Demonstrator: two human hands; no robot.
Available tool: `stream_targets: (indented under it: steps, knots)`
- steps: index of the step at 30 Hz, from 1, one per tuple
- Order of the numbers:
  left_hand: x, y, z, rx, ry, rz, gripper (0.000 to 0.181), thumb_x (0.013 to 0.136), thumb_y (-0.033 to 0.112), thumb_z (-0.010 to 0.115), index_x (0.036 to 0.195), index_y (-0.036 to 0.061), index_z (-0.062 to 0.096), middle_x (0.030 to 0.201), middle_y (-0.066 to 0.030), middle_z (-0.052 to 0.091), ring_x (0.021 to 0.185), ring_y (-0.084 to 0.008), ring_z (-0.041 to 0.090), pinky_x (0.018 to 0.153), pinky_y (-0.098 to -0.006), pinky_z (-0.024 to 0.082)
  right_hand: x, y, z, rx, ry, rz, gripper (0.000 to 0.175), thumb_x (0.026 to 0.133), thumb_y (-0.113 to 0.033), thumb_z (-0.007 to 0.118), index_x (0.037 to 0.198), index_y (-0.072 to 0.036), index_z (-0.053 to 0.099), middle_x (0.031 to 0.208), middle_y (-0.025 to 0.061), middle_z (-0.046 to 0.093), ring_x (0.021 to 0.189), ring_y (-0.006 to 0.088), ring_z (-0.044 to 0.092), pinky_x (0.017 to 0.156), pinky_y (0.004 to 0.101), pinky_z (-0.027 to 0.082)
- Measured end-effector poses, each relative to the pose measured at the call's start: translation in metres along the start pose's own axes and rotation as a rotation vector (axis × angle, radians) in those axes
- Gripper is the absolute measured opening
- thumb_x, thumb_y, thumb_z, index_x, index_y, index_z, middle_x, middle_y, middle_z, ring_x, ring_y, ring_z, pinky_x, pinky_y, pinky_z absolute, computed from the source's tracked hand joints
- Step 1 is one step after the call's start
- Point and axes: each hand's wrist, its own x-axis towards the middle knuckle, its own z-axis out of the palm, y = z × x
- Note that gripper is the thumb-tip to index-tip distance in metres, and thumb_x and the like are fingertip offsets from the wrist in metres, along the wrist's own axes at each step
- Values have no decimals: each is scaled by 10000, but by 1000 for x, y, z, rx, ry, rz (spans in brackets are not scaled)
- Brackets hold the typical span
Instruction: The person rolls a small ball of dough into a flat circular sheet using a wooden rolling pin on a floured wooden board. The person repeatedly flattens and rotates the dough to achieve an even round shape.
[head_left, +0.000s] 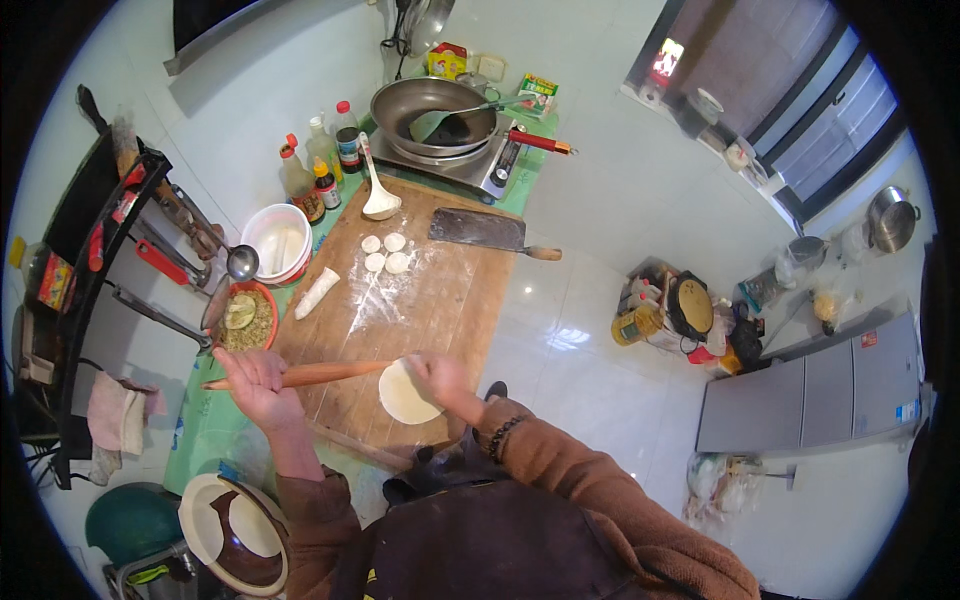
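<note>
My left hand (259, 386) is closed around the wooden rolling pin (330, 373), near its left end. The pin's right end reaches the upper edge of a thin round dough sheet (409, 394). My right hand (441, 381) lies over the right side of that sheet; whether its fingers grip the sheet or the pin's tip is hidden. Both hands are above the floured wooden board (450, 315). Farther up the board are several small flattened dough pieces (397, 262), a dough log (317, 293), a white ladle (381, 204) with flour and a cleaver (478, 229).
A red bowl of chopped filling (251, 330) and a white tub (277, 244) stand left of the board. Sauce bottles (307, 187) are behind them. A wok (431, 112) sits on the cooktop (484, 169) at the far end. A brown-and-white basin (232, 532) stands lower left.
</note>
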Motion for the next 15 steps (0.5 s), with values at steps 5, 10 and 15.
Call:
stream_targets:
  steps: [5, 10, 15]
  knots:
    - [-4, -18, -2, -29, 79, -128, 534, 1111, 456, 484, 663, 213, 322, 559, 58, 268, 512, -102, 265, 586, -296, 315, 0, -24, -16, 36, 345, -507, 319, 988, -367, 662, 1124, -79, 678, 768, 157, 681, 752, 395, 682, 685, 515, 531]
    - [-15, -38, 1, -140, 18, -246, 517, 1071, 428, 583, 657, 204, 368, 566, 44, 310, 533, -110, 316, 603, -315, 340, -19, -42, -16, -40, 11, -526, 522, 958, -515, 669, 1217, -69, 591, 733, 169, 663, 689, 406, 673, 622, 504, 522]
    - [-56, -79, 24, -57, 174, -642, 483, 1041, 357, 646, 660, 193, 400, 578, 55, 337, 535, -103, 332, 579, -298, 328, -26, -39, -20, -124, -84, -419, 581, 945, -593, 641, 1178, -65, 575, 726, 183, 665, 679, 403, 677, 597, 497, 519]
